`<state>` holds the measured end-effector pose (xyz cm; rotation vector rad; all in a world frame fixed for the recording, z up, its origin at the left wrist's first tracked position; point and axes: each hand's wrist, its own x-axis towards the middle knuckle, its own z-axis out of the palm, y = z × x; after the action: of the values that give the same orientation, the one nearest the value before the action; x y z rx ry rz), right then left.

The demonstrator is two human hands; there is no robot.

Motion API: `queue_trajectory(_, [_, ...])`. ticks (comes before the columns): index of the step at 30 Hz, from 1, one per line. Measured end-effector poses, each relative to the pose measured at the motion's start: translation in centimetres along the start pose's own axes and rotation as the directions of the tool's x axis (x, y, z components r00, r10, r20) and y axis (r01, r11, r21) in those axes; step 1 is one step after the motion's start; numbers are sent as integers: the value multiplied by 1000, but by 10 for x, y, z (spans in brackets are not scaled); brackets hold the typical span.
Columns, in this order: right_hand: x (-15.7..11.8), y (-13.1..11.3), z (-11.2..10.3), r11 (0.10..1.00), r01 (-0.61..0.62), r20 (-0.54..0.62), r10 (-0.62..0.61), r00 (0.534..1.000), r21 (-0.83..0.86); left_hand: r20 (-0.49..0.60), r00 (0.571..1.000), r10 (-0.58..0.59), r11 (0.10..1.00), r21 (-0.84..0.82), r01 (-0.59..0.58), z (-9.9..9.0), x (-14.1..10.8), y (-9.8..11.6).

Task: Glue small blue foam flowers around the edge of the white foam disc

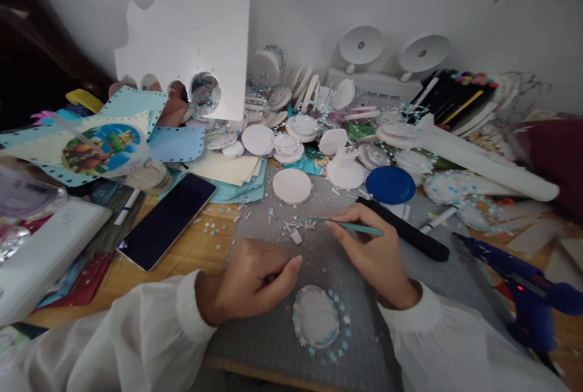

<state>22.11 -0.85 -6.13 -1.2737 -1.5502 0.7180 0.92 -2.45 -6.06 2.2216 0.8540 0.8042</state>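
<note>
My right hand (371, 249) pinches a slim teal tool, apparently tweezers (359, 228), whose tip points left over small white and pale blue scraps (298, 231) on the grey cutting mat (268, 349). Loosely curled, my left hand (255, 279) rests on the mat with its thumb toward the right; nothing shows in its fingers. Between and below my hands lies a round white disc (315, 316) edged with pale bits. A curved string of small blue stars (342, 307) runs along its right and lower side. A plain white disc (292, 186) lies beyond the scraps.
A blue glue gun (514, 282) with a red light lies at right, near a black-handled tool (405, 228) and a blue round lid (390, 185). A phone (168, 219) and a lidded cup (148, 170) stand left. White discs (258, 139) crowd the back below a cut-out board (182, 27).
</note>
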Motion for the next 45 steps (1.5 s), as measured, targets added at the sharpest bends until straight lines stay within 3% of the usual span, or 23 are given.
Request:
queue_trajectory(6, [-15,-3,-16,979,-94,-78,110,991,182,-90,976,-200,977,-87,192,1,7,5])
queue_trajectory(9, [-19,2,-15,988,-107,-81,116,990,110,-76,961,-266,961,-101,258,1,10,7])
queue_trajectory(16, [-13,16,1,997,67,48,-66,997,-23,-30,958,-285,955,-90,281,1,8,6])
queue_trajectory(23, [-10,18,4,996,78,62,-75,995,-48,-14,967,-253,964,-91,251,0,9,6])
queue_trajectory(26, [-8,11,1,1000,21,13,-21,1000,-3,-9,967,-253,963,-99,251,-1,9,6])
queue_trajectory(30, [-8,4,-6,984,-137,-30,142,989,115,-25,958,-285,951,-134,280,0,9,6])
queue_trajectory(32, [-10,2,-9,934,-252,2,260,966,255,-51,945,-322,934,-181,308,1,8,5])
queue_trajectory(35, [-16,-3,-12,788,-397,109,394,913,470,-100,922,-375,905,-256,340,1,10,4])
queue_trajectory(38, [-19,-9,-13,707,-458,186,430,883,539,-82,923,-376,884,-332,330,-1,12,5])
queue_trajectory(42, [-20,-16,-12,689,-481,225,433,873,543,0,938,-345,859,-402,316,-2,12,7])
queue_trajectory(45, [-21,-17,-11,688,-491,238,435,868,535,-21,944,-329,873,-386,296,-2,10,7])
